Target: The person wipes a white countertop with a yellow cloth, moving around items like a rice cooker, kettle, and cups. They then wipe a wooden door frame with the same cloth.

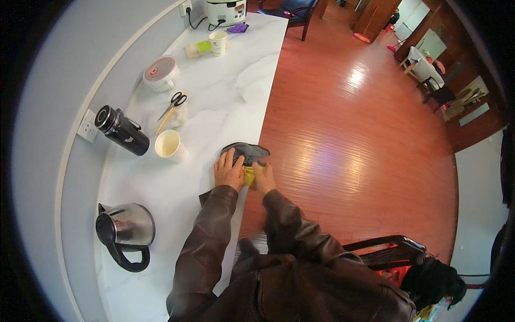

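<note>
A grey fabric item (251,152) with dark trim lies at the right edge of the white marble-patterned table; its exact kind is unclear. My left hand (230,171) holds it down from the near side, fingers spread over its surface. In my right hand (263,178), somewhat blurred, is a yellow cloth (249,175) bunched against the item's near edge. Part of the cloth is hidden between my two hands. A dark flap (204,197) shows beside my left sleeve.
Left of my hands stand a paper cup (169,145), a black thermos flask (124,133) and a steel kettle (130,225). Farther back are scissors (173,104), a lidded mug (161,74), another paper cup (218,43) and a rice cooker (226,14). A chair (386,249) is behind me.
</note>
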Available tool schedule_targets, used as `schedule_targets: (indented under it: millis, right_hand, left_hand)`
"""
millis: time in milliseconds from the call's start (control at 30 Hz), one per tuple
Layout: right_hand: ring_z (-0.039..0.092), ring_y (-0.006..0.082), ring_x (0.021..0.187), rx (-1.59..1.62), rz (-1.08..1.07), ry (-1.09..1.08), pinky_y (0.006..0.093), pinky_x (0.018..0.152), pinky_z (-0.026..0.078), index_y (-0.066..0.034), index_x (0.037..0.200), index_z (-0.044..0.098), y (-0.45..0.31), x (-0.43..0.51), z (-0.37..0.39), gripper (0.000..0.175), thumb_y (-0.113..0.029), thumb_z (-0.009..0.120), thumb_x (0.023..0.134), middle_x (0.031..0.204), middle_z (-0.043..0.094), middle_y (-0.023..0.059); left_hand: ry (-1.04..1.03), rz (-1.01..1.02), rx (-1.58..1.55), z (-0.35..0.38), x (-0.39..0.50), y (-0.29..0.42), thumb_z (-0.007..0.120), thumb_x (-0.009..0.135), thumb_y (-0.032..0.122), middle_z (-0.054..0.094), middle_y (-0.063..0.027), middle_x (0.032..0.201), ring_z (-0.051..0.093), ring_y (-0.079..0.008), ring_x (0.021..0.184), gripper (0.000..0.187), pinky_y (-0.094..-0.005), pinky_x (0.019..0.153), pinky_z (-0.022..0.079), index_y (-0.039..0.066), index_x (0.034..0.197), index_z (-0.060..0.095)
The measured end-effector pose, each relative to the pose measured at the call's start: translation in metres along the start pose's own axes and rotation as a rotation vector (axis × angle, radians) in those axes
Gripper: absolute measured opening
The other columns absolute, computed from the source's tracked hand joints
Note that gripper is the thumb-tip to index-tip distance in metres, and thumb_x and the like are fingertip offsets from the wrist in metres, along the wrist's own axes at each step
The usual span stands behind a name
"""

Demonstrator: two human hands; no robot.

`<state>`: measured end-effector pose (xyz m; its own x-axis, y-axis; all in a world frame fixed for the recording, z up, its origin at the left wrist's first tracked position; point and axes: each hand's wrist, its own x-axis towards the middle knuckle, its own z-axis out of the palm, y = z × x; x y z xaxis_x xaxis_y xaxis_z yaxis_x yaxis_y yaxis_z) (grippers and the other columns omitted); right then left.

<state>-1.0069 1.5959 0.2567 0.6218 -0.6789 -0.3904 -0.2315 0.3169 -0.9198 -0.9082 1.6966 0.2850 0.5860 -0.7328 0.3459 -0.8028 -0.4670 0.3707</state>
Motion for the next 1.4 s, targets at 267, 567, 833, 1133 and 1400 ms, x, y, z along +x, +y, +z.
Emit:
schedule_targets:
  millis: [267,567,833,1133,1400]
  right_hand:
    - [0.054,0.0382,0.118,-0.076,0.018,0.108,0.0394,0.098,0.042,0.0127,0.131,0.039,-0.042,0.088,0.021,0.073,-0.047,0.054,0.092,0.127,0.053,0.0308]
    - [0.053,0.0415,0.119,-0.066,0.173,0.113,0.0412,0.101,0.04,0.0077,0.135,0.039,-0.096,0.165,0.012,0.071,-0.05,0.046,0.094,0.129,0.053,0.0316]
    - [0.053,0.0412,0.12,0.025,0.168,0.133,0.0412,0.101,0.04,0.0098,0.134,0.04,-0.111,0.224,0.011,0.077,-0.056,0.04,0.094,0.129,0.052,0.0332]
    - [0.056,0.0411,0.117,-0.231,0.281,0.033,0.041,0.1,0.04,0.0152,0.125,0.052,-0.129,0.274,-0.007,0.081,-0.059,0.039,0.094,0.121,0.058,0.0333]
    - [0.056,0.0378,0.116,-0.021,0.098,0.317,0.0404,0.098,0.043,0.006,0.142,0.028,-0.145,0.333,-0.009,0.082,-0.043,0.065,0.087,0.127,0.054,0.0288]
  left_hand:
    - [-0.051,-0.025,0.022,0.023,0.061,-0.001,0.06,0.081,0.014,0.043,-0.0143,0.144,0.038,-0.034,0.132,0.042,-0.0506,0.103,0.032,0.011,0.124,0.058]
    - [-0.085,-0.121,0.114,0.055,0.142,0.005,0.061,0.082,0.017,0.041,-0.0141,0.145,0.035,-0.036,0.133,0.058,-0.0509,0.106,0.029,0.011,0.139,0.048]
    - [-0.085,-0.132,0.163,0.077,0.192,-0.001,0.062,0.082,0.014,0.039,-0.0114,0.147,0.033,-0.0348,0.135,0.047,-0.0512,0.106,0.028,0.014,0.128,0.055]
    - [-0.047,-0.045,0.109,0.097,0.246,-0.009,0.064,0.078,0.018,0.04,-0.0159,0.143,0.037,-0.0377,0.131,0.037,-0.0527,0.101,0.03,0.007,0.111,0.054]
    - [-0.024,-0.081,0.053,0.122,0.307,-0.008,0.065,0.077,0.023,0.042,-0.0161,0.14,0.037,-0.0367,0.131,0.046,-0.0528,0.103,0.029,0.006,0.117,0.053]
